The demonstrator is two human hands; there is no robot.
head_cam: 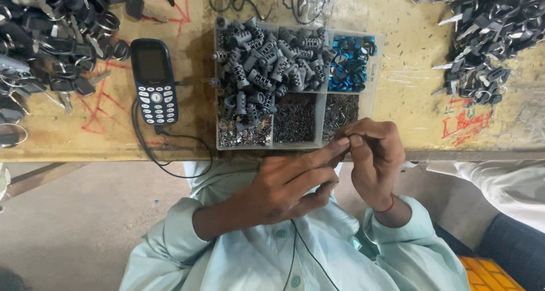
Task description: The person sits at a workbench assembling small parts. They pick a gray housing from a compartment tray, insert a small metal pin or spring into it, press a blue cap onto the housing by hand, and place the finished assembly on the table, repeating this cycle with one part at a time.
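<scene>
- Where both hands meet at lower centre of the frame, fingertips pinch together over a tiny part; the part itself is too small and hidden to identify.
- Left hand [284, 183] is curled, index finger stretched out to the meeting point, probably steadying the piece from below.
- Right hand [372, 155] is closed in a pinch, thumb and forefinger tips pressed against the left fingertip; a red thread sits on the wrist.
- Hands are held just off the table edge [113, 153], right in front of the parts tray [374, 70], likely so refills are a short reach.
- The tray is a clear divided box, centre frame: grey cylinders [267, 64] heaped in the big compartment, blue rings [352, 64] upper right, fine pins or springs [295, 118] in the lower cells.
- Keypad phone [154, 81] lies left of the tray, cable [164, 155] trailing over the edge toward the person.
- Key piles sit well apart: one upper left [51, 36], one upper right [482, 30], out of the working zone.
- Another person's white sleeve [499, 183] shows at right, not touching anything.
</scene>
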